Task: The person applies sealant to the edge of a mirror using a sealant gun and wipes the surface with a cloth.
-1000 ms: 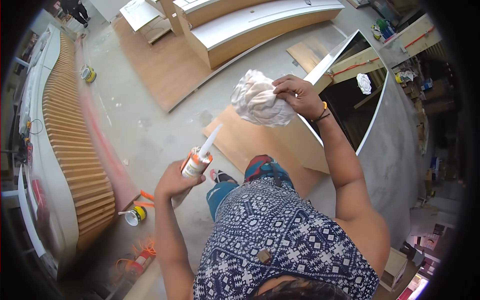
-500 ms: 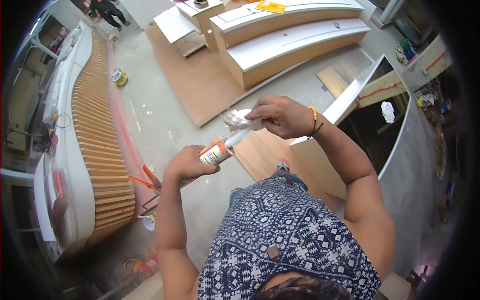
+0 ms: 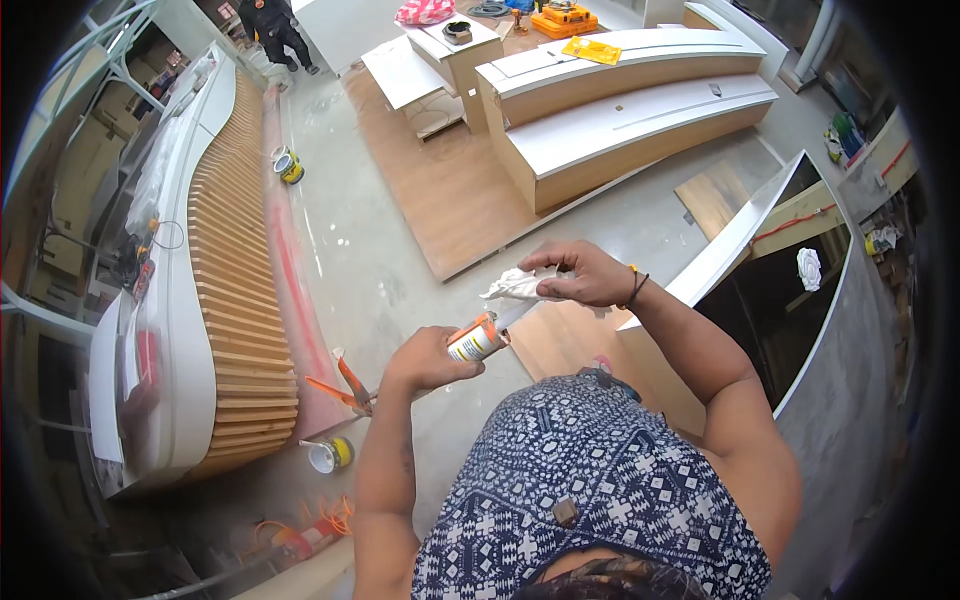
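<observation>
My left hand (image 3: 430, 360) is wrapped around a sealant cartridge (image 3: 474, 341) with a white and orange label. The cartridge sits in a caulking gun whose orange handle parts (image 3: 345, 388) stick out past my left wrist. Its pale nozzle (image 3: 514, 316) points up and right, toward my other hand. My right hand (image 3: 582, 272) pinches a crumpled white rag or tissue (image 3: 516, 285) just above the nozzle. Whether the rag touches the nozzle tip, I cannot tell.
At left runs a curved counter with wooden slats (image 3: 235, 330). A two-tier counter with white tops (image 3: 640, 120) stands ahead. Tubs stand on the floor, one yellow and dark (image 3: 288, 166), another nearer (image 3: 330, 455). Right of me is a white-edged dark panel (image 3: 770, 300). A person (image 3: 272, 35) stands far left.
The view has shifted, so the surroundings and both hands appear farther right and lower. My right hand has tilted and the rag looks more bunched; both hands keep their holds.
</observation>
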A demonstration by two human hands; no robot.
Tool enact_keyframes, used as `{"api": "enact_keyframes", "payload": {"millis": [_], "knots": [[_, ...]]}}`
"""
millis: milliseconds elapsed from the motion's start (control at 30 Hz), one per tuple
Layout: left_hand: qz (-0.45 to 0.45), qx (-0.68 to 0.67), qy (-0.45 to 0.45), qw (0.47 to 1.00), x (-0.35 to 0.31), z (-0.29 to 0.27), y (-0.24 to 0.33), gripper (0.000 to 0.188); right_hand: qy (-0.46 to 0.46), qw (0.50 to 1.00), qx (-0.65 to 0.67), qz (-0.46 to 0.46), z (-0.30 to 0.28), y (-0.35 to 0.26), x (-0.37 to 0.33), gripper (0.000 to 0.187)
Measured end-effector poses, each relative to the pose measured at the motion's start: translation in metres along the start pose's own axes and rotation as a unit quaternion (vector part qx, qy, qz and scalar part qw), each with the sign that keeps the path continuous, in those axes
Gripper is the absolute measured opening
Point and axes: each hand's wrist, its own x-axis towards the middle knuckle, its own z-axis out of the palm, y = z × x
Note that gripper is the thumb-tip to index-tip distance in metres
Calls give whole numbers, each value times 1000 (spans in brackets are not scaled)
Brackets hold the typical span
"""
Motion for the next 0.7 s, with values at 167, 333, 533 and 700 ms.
{"api": "enact_keyframes", "payload": {"millis": [167,333,533,700], "knots": [[-10,12,-11,1000,31,-9,-36,56,-80,985,-58,141,15,29,23,35],[7,-8,-50,999,90,-41,-91,58,-48,992,-91,75,43,53,60,34],[45,-32,-85,995,147,-54,-119,55,45,983,-157,84,61,82,89,30],[49,-16,-64,997,169,-35,-93,57,182,957,-214,72,55,103,71,19]]}}
